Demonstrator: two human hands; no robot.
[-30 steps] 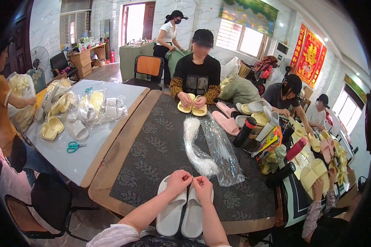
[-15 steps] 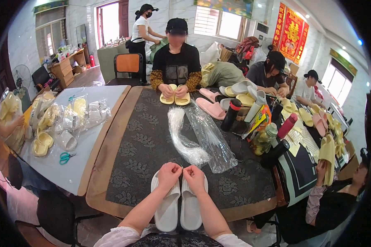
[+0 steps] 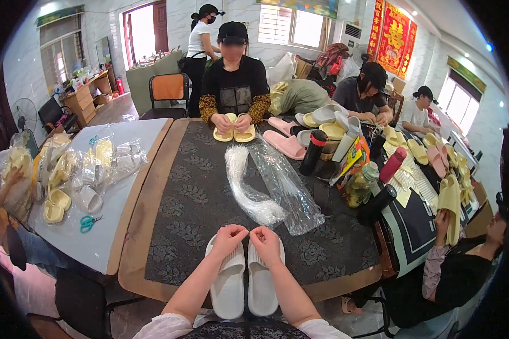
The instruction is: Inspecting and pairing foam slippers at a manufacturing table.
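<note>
A pair of light grey slides lies side by side at the near edge of the table, toes pointing away: the left slide and the right slide. Over their straps, my left hand and my right hand meet with thumbs and forefingers pinched together. Whatever is between the fingertips is too small to make out. Just beyond them lies a bundle of thin white strands, partly wrapped in clear film. A clear plastic sleeve with more strands rests at its right.
Opposite, a person handles yellow slides. Several bottles, including a black bottle, and pink slides crowd the right side. A grey table at left bears bagged slides and green-handled scissors. Other people sit around.
My hands stay pinched together over the slides, with only a slight shift of the fingers. The whole view has moved a little. The standing person at the back appears more hidden behind the seated one.
</note>
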